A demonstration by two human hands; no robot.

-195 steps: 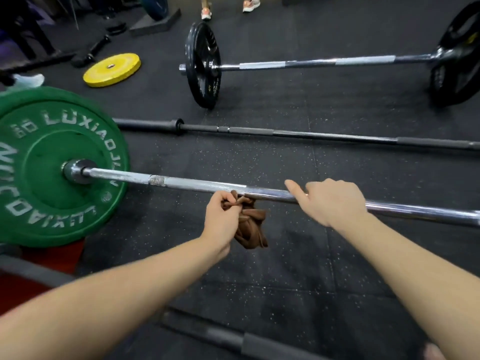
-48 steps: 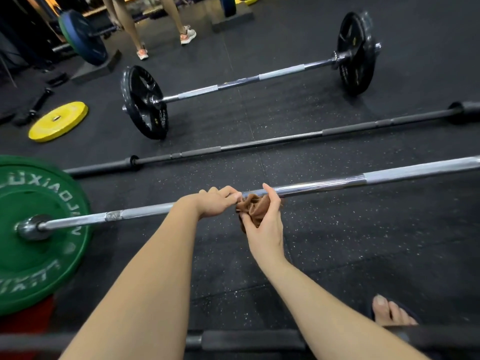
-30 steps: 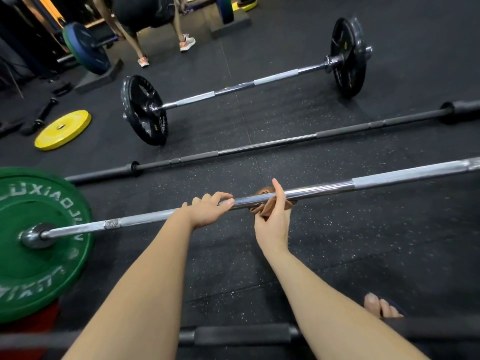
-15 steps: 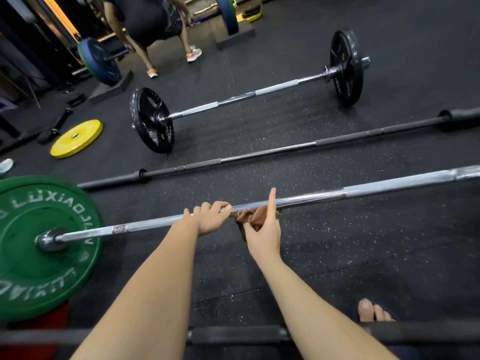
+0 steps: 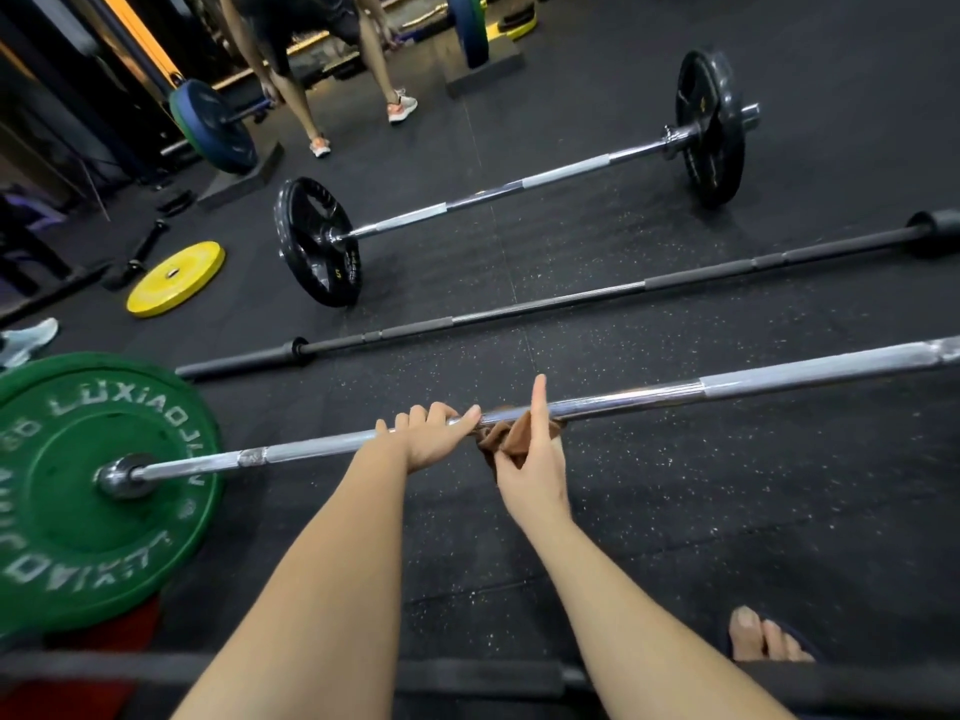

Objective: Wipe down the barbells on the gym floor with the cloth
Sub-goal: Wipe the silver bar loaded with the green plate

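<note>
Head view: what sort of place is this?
A gym, probably its free-weights area: barbells lie on black rubber flooring, one carries a green plate, and a yellow plate lies loose.

The left forearm (image 5: 322, 563) and right forearm (image 5: 623, 589), both bare, reach forward and converge on the middle stretch of the silver bar (image 5: 779, 379). The left hand (image 5: 431, 441) lies palm down on the bar, its fingers curled over the top and wrapped round it. Just beside it along the bar, the right hand (image 5: 530, 459) grips the brown cloth (image 5: 501, 439) against the bar's near side. Its index finger sticks out straight across the bar, and its other fingers are curled into the cloth below the bar.
</note>
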